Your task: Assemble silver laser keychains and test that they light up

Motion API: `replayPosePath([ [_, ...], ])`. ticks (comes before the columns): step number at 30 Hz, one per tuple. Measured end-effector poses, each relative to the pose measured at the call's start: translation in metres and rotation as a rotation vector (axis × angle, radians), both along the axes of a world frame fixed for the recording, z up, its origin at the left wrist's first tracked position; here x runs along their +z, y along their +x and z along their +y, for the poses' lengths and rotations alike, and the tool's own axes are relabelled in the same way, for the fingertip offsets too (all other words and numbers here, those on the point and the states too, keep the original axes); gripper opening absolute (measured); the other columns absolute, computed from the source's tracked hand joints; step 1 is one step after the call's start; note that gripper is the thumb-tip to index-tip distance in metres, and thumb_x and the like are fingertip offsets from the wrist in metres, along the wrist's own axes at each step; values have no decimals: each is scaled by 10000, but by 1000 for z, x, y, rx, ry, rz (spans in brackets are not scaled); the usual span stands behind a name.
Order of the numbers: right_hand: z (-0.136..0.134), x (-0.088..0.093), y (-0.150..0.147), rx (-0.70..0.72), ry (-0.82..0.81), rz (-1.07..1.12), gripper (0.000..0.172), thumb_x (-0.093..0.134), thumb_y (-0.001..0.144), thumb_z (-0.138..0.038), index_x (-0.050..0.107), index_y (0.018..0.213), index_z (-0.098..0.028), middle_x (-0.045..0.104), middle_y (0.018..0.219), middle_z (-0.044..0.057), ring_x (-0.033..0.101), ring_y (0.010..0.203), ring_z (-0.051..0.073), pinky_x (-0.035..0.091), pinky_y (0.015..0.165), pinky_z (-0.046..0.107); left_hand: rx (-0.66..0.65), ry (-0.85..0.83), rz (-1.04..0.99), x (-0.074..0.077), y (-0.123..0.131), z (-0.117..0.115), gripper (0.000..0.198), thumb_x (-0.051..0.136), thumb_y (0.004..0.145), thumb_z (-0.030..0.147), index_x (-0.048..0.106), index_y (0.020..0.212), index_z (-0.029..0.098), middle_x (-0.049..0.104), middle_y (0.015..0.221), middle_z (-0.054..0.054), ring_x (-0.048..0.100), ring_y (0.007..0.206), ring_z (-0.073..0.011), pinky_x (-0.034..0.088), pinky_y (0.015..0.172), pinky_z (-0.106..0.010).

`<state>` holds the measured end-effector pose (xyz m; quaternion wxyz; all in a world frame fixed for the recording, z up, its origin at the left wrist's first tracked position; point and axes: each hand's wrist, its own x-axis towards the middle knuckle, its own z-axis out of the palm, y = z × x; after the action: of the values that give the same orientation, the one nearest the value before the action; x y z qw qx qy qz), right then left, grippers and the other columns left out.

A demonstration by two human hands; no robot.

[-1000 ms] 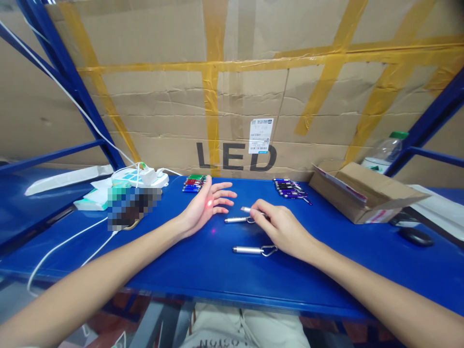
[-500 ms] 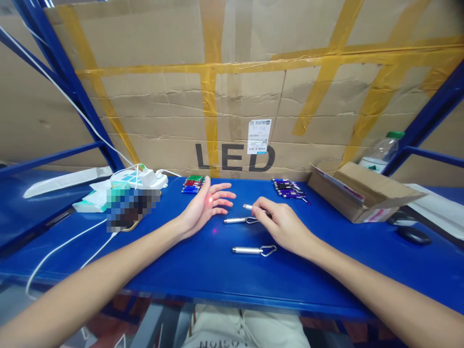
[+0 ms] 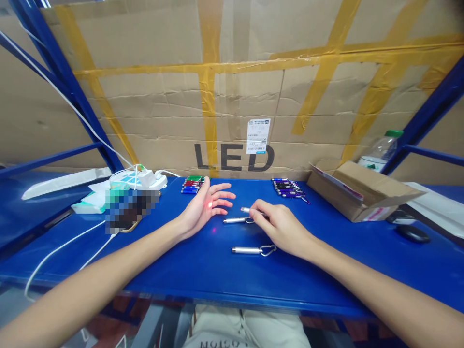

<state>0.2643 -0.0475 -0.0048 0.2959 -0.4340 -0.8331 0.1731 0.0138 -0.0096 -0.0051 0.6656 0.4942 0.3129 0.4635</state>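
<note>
My left hand (image 3: 206, 208) is open above the blue table (image 3: 203, 270), palm turned to the right with fingers spread. A bright red light spot shows on its palm, and a smaller pink spot is on the table below. My right hand (image 3: 279, 224) pinches a silver laser pointer (image 3: 245, 210) whose tip points left at the palm; the rest of it is hidden in the fingers. Just under it lies one silver penlight (image 3: 234, 220) with a clip, partly behind the right hand. Nearer the front edge lies another silver penlight (image 3: 246, 250) with a carabiner clip (image 3: 268, 250).
Behind the left hand lie several green, red and blue penlights (image 3: 192, 184); several dark and purple ones (image 3: 289, 188) lie at the back right. An open carton (image 3: 362, 193), a black mouse (image 3: 413, 234), a phone (image 3: 132, 212) and a power strip (image 3: 155, 181) surround the work area.
The right hand and its laser pointer have tilted or shifted very slightly, and the red spot on the palm sits a little lower. The left hand stays in place.
</note>
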Motion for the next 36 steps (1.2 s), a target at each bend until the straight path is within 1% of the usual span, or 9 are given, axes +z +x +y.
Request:
replayPosePath([
  [4,-7,0,-4,101,-33,-21,308,420,1125,-398,593,931,-232,613,723,-23,507,602,153,310,628,286,-3,6,5,0,0,1,743,365,1077,738,686,1402,152,746,1263,-170,713,1010,-231,576,789,-287],
  [6,-7,1,-4,61,-21,-3,321,413,1125,-413,584,922,-233,609,729,-22,507,610,155,306,631,290,-4,8,2,0,0,1,732,377,1076,735,692,1396,157,747,1261,-166,712,1005,-230,574,793,-287],
  [9,-2,2,-1,-62,7,35,343,418,1113,-439,561,878,-235,596,714,-19,507,620,164,300,634,298,-7,4,-3,1,0,0,716,390,1076,731,704,1384,165,755,1240,-160,711,986,-228,569,800,-293],
  [12,2,3,1,-103,3,51,336,422,1103,-431,562,870,-234,604,712,-17,513,625,168,296,635,300,-10,-7,-5,2,1,-2,715,401,1071,735,707,1373,164,760,1225,-159,712,980,-231,565,799,-301],
  [14,1,3,1,-73,1,45,336,425,1103,-426,570,869,-232,600,710,-19,502,615,163,298,633,298,-10,-7,-9,2,1,-2,711,414,1069,732,706,1373,160,758,1231,-160,712,977,-229,566,795,-301],
  [19,-7,2,-3,79,-4,1,309,429,1112,-401,606,927,-229,592,698,-28,487,587,152,307,630,290,-5,8,-3,1,0,1,730,410,1066,741,698,1387,152,751,1252,-168,711,994,-230,570,785,-292],
  [25,-1,3,0,-78,11,12,342,429,1111,-425,568,862,-235,601,692,-16,493,592,163,294,620,297,-10,-4,-6,1,1,-1,719,402,1075,729,696,1391,154,754,1233,-160,714,981,-221,570,788,-287],
  [32,-5,3,-3,-38,20,-12,339,415,1116,-428,575,884,-239,613,695,-10,502,572,166,298,611,297,-4,4,-6,1,0,-1,701,426,1070,726,709,1373,160,756,1249,-167,719,983,-232,566,800,-304],
  [36,-2,4,-2,-106,26,3,346,410,1108,-430,573,873,-237,617,696,-5,515,585,171,293,614,301,-16,-4,-7,2,1,-1,714,411,1071,732,698,1387,159,758,1238,-164,715,989,-235,564,804,-305],
])
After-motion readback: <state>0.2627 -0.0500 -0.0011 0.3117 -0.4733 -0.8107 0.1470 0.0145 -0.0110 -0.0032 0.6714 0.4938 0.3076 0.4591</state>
